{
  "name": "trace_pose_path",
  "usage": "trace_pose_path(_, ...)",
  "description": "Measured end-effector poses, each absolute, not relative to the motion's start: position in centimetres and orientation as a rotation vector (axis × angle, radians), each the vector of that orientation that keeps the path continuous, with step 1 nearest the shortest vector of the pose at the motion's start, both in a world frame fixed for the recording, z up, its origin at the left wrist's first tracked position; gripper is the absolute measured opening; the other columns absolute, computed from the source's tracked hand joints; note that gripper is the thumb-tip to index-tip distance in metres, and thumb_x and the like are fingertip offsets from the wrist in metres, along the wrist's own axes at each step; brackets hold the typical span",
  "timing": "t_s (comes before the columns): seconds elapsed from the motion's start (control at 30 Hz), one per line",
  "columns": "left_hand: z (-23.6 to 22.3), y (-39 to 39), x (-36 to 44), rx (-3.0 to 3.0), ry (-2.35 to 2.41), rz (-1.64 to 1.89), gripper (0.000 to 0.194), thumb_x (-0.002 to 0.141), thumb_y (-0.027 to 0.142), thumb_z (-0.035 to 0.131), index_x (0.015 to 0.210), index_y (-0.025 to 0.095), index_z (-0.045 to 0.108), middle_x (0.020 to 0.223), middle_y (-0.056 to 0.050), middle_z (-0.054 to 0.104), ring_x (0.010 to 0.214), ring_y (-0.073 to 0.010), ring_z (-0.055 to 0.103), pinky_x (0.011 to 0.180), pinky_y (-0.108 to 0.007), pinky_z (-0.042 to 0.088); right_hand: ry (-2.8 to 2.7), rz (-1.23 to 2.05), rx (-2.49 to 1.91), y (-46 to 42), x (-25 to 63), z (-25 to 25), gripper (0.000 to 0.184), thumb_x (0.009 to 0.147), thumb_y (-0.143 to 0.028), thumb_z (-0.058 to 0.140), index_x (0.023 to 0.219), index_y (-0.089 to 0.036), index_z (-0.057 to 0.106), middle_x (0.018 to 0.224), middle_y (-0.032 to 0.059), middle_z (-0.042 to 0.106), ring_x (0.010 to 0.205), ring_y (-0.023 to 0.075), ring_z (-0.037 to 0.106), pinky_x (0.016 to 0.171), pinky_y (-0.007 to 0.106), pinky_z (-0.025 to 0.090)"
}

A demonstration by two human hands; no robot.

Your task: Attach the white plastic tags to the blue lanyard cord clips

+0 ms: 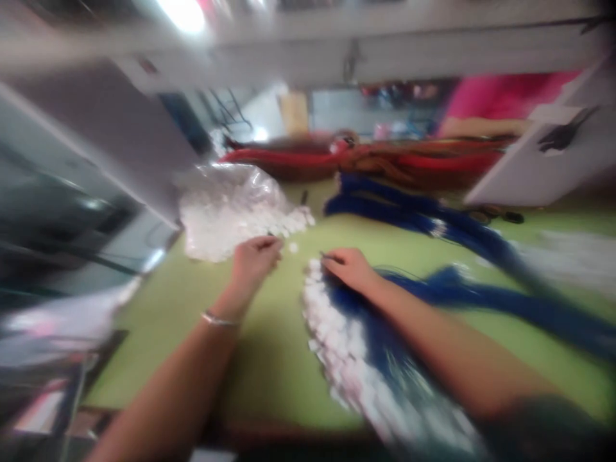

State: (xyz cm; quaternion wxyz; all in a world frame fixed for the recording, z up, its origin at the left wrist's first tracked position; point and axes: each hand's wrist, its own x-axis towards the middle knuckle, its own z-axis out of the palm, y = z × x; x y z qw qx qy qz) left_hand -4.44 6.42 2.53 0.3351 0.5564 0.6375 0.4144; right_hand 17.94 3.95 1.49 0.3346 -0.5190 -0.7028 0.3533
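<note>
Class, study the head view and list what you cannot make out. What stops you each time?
All in the head view:
- Left hand: blur hides what, if anything, it pinches.
- Right hand: blur hides its exact grip.
- White pieces: blurred in shape; the bottom edge cuts off the row.
- Blue strands: cut off by the right edge.
- Plastic bag: glare and blur hide its contents' outlines.
- Pink garment: the beam hides its upper part.
</note>
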Motion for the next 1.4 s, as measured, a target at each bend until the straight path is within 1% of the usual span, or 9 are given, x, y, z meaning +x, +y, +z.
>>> trace_pose_path(0.13, 1.0, 6.0, -0.4, 1.17, 1.27, 1.182, 0.029, 0.065, 0.037, 0.075, 0.083, 0.014, 0.07, 0.066, -0.004, 0.068, 0.06, -0.0137, 0.062, 0.058, -0.025, 0.048, -1.813, 0.87, -1.375, 3.9, 17.7, 1.2, 0.012, 0.078, -0.025, 0.063, 0.076, -0.016, 0.07, 0.064, -0.0001, 0.067, 0.059, 0.0113, 0.055, 0.059, 0.022, 0.039)
trace_pose_path(0.33, -1.8, 4.8, 1.2, 1.15, 1.21, 1.071, 0.024, 0.068, 0.033, 0.075, 0.084, 0.015, 0.072, 0.07, -0.004, 0.069, 0.056, -0.012, 0.06, 0.054, -0.023, 0.046, -1.712, 0.822, -1.306, 3.9, 17.8, 1.0, 0.01, 0.075, -0.025, 0.065, 0.071, -0.016, 0.068, 0.071, 0.0023, 0.068, 0.066, 0.0133, 0.058, 0.063, 0.024, 0.043)
trace_pose_path(0.43, -1.7, 4.4, 0.7, 1.126, 1.176, 1.044, 0.028, 0.071, 0.033, 0.075, 0.094, 0.016, 0.072, 0.076, -0.004, 0.071, 0.054, -0.01, 0.06, 0.054, -0.022, 0.046, -1.565, 0.944, -1.275, 3.9, 17.9, 1.3, 0.013, 0.073, -0.026, 0.065, 0.08, -0.017, 0.071, 0.079, 0.004, 0.072, 0.071, 0.0151, 0.062, 0.068, 0.026, 0.047)
trace_pose_path(0.53, -1.2, 4.6, 0.4, 0.989, 1.107, 1.118, 0.027, 0.07, 0.032, 0.076, 0.091, 0.015, 0.073, 0.071, -0.003, 0.069, 0.057, -0.0084, 0.059, 0.058, -0.02, 0.047, -1.451, 1.115, -1.249, 3.9, 17.8, 1.6, 0.019, 0.072, -0.029, 0.065, 0.086, -0.017, 0.07, 0.078, 0.0039, 0.072, 0.069, 0.0153, 0.063, 0.066, 0.027, 0.048)
trace_pose_path(0.63, -0.8, 4.9, 0.3, 0.853, 1.035, 1.156, 0.024, 0.067, 0.029, 0.079, 0.085, 0.013, 0.075, 0.071, -0.003, 0.07, 0.062, -0.0075, 0.06, 0.063, -0.018, 0.048, -1.441, 1.173, -1.268, 3.8, 17.8, 1.5, 0.017, 0.071, -0.031, 0.064, 0.078, -0.016, 0.068, 0.065, 0.001, 0.067, 0.059, 0.0129, 0.057, 0.06, 0.025, 0.045)
trace_pose_path(0.7, -0.7, 4.9, 0.2, 0.821, 0.996, 1.126, 0.026, 0.066, 0.027, 0.081, 0.088, 0.014, 0.075, 0.074, -0.004, 0.071, 0.064, -0.0079, 0.061, 0.064, -0.017, 0.049, -1.46, 1.142, -1.277, 3.8, 17.7, 1.4, 0.016, 0.07, -0.032, 0.062, 0.069, -0.016, 0.064, 0.058, -0.0016, 0.06, 0.055, 0.0109, 0.051, 0.055, 0.024, 0.041)
trace_pose_path(0.83, -0.9, 4.6, 0.4, 0.821, 0.931, 1.045, 0.03, 0.066, 0.028, 0.082, 0.092, 0.015, 0.075, 0.075, -0.004, 0.073, 0.065, -0.0094, 0.064, 0.064, -0.019, 0.05, -1.479, 1.043, -1.265, 3.5, 17.6, 1.4, 0.015, 0.068, -0.03, 0.057, 0.061, -0.017, 0.056, 0.055, -0.0038, 0.051, 0.054, 0.0096, 0.044, 0.053, 0.022, 0.036)
trace_pose_path(1.2, -0.1, 4.0, 0.9, 0.747, 0.777, 1.022, 0.02, 0.065, 0.019, 0.081, 0.083, 0.012, 0.074, 0.081, -0.009, 0.075, 0.075, -0.017, 0.069, 0.079, -0.029, 0.053, -1.456, 0.938, -1.283, 2.9, 17.3, 2.0, 0.012, 0.064, -0.027, 0.057, 0.058, -0.019, 0.051, 0.054, -0.0041, 0.048, 0.056, 0.0098, 0.042, 0.053, 0.022, 0.034)
trace_pose_path(1.4, -0.3, 4.1, 0.9, 0.72, 0.801, 1.053, 0.02, 0.063, 0.018, 0.081, 0.079, 0.013, 0.072, 0.078, -0.006, 0.074, 0.075, -0.0162, 0.069, 0.078, -0.029, 0.053, -1.452, 1.018, -1.287, 3.1, 17.5, 2.0, 0.019, 0.063, -0.03, 0.06, 0.053, -0.019, 0.048, 0.05, -0.0057, 0.043, 0.053, 0.0086, 0.038, 0.051, 0.022, 0.031)
